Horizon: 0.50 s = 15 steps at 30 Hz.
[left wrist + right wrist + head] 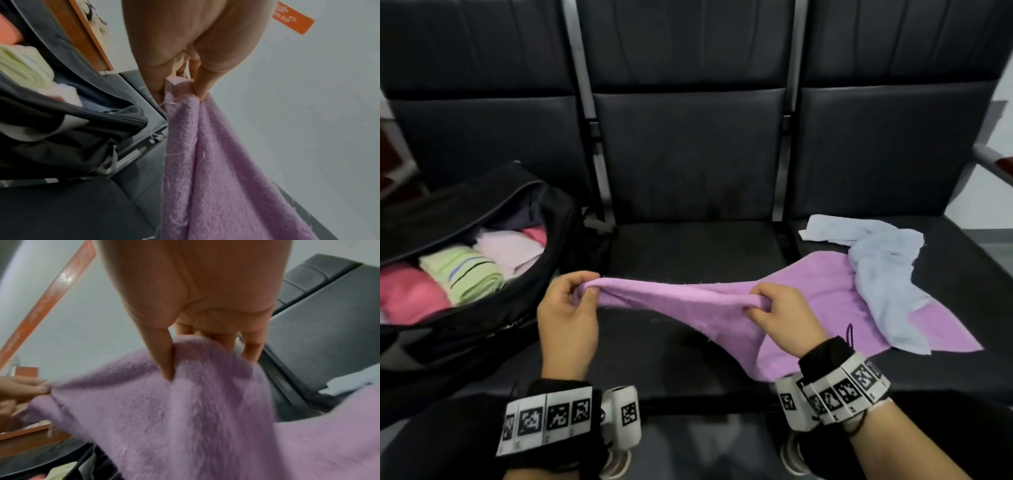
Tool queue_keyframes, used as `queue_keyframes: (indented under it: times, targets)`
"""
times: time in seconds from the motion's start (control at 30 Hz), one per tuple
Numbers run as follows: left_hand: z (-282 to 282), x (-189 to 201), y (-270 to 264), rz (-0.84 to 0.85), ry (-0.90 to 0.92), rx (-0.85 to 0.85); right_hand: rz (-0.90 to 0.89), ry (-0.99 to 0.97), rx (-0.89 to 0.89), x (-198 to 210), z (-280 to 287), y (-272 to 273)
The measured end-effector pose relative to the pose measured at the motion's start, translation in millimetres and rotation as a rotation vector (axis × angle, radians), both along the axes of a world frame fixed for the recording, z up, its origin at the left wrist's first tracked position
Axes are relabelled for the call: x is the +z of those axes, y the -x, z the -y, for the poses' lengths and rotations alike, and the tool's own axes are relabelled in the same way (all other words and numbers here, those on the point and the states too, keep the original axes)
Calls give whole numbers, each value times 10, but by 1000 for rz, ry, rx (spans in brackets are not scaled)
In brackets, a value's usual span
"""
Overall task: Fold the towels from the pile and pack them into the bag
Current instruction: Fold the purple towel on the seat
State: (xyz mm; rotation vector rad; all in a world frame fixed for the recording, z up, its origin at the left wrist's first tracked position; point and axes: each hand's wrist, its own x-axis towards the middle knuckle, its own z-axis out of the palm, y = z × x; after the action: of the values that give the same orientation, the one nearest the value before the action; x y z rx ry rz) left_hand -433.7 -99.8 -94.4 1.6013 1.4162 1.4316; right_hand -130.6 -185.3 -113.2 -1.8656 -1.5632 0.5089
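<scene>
A purple towel (726, 308) is stretched above the middle seat, its far part trailing on the right seat. My left hand (582, 294) pinches one end of its near edge between thumb and fingers, as the left wrist view shows on the towel (216, 170). My right hand (763, 305) pinches the same edge further right; the right wrist view shows its thumb pressed into the towel (185, 418). A pale blue towel (883, 270) lies crumpled over the purple one's far end. The open black bag (482, 212) stands on the left seat with several folded towels inside.
Three dark padded seats (688, 164) form a row with upright backs. A green striped towel (465, 274), a pink one (407, 294) and a pale pink one (510, 250) fill the bag. A metal armrest (993, 161) juts out at the far right.
</scene>
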Motion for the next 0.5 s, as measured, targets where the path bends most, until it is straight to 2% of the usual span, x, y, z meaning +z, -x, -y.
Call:
queue_keyframes:
  times: [0.13,0.2,0.27,0.33,0.43,0.5]
  targets:
    - [25,-192,133,-30,113,69,-109,-61,-143,-48,66,42]
    - [32,-222,109,-154,182,71,-196,-129,-151,13,78,106]
    - [72,-189,-13,-278,186,17,-262,-198,-83,122,79,212]
    - [153,-77,-225,-227,181,-133,-308,-226,27,231,57,346]
    - [303,170,-551,-59,271,-467,-342,-195,157,322,9,538]
    - [351,265,-663,-44,311,-610,-352,-182,210,335,-14,622]
